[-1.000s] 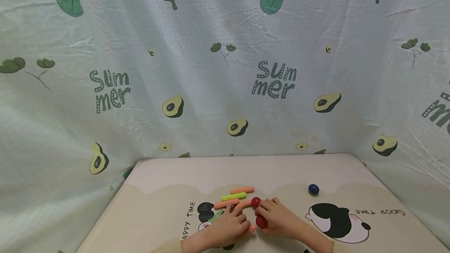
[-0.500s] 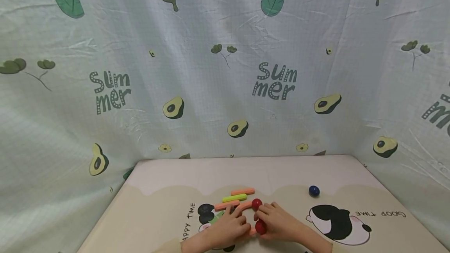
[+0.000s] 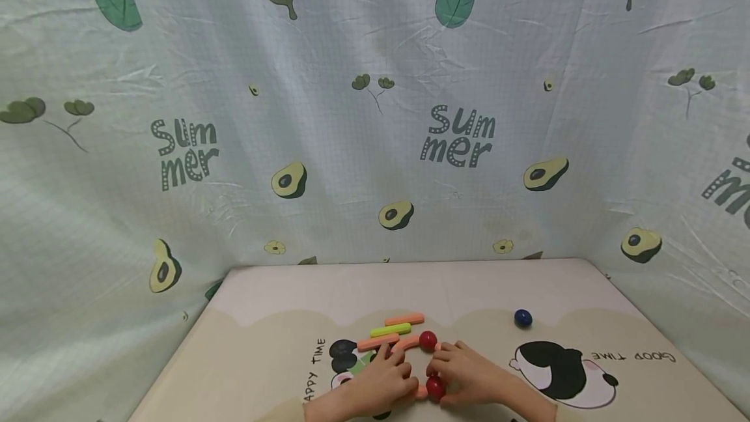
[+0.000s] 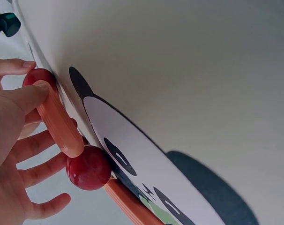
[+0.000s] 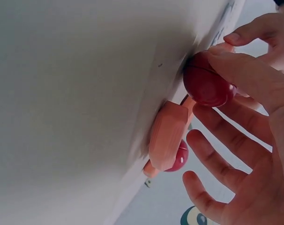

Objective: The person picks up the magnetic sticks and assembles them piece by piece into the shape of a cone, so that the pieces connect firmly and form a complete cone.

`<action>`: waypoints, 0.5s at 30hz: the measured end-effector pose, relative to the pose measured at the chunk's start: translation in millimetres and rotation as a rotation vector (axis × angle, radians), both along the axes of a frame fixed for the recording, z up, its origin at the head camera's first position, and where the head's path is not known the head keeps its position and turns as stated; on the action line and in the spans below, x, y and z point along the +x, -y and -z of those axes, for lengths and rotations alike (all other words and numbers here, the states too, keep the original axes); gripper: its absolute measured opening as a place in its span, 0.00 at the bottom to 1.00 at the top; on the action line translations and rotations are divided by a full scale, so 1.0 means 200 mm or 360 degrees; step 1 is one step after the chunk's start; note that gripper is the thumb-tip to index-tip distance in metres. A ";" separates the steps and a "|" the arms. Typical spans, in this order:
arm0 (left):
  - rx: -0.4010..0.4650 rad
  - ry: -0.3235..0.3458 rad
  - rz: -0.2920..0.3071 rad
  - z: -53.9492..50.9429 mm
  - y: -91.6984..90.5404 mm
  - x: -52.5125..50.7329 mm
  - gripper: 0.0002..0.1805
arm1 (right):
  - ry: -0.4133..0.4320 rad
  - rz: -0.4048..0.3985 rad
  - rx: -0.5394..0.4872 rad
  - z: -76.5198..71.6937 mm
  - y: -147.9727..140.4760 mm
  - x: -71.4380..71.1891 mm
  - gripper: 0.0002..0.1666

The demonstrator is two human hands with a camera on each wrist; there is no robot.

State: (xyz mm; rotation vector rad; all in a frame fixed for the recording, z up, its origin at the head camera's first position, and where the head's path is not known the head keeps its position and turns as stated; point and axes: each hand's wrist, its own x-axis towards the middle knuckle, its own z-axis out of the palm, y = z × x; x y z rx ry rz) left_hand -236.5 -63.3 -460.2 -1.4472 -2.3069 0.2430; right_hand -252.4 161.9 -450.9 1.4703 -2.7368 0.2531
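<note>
In the head view, my left hand (image 3: pixel 381 383) lies over the near orange stick (image 3: pixel 421 393), whose right end meets a red ball (image 3: pixel 435 388). My left thumb presses on this orange stick (image 4: pixel 62 124) in the left wrist view, other fingers spread behind. On the right, my right hand (image 3: pixel 473 375) holds that near ball; in the right wrist view the thumb and fingers are round the red ball (image 5: pixel 207 79). A second red ball (image 3: pixel 428 341) sits farther back, joined by a curved orange stick (image 3: pixel 407 342). Another orange stick (image 5: pixel 168 138) extends beside it.
Behind my left hand lie an orange stick (image 3: pixel 377 342), a yellow-green stick (image 3: pixel 390 329) and a farther orange stick (image 3: pixel 404 319). A blue ball (image 3: pixel 523 318) rests to the right on the printed table cover (image 3: pixel 263 344). A patterned curtain (image 3: pixel 351 148) hangs behind.
The near red ball has shifted slightly toward the front edge with my right hand's fingers. An orange stick end now shows right of the far ball. My left hand is almost unmoved.
</note>
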 end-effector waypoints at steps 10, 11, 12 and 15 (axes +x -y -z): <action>-0.0040 0.0066 -0.0043 -0.01 0.00 0.00 0.10 | -0.0150 0.0034 -0.0004 -0.02 -0.04 -0.04 0.18; -0.0042 0.0071 -0.0044 -0.01 0.00 0.00 0.10 | -0.0145 0.0058 0.0001 -0.03 -0.04 -0.04 0.17; -0.0045 0.0077 -0.0047 -0.01 0.00 0.00 0.10 | -0.0142 0.0081 0.0009 -0.03 -0.04 -0.05 0.17; -0.0034 0.0088 -0.0036 -0.01 0.00 0.01 0.11 | -0.0149 0.0141 0.0049 -0.04 -0.05 -0.06 0.17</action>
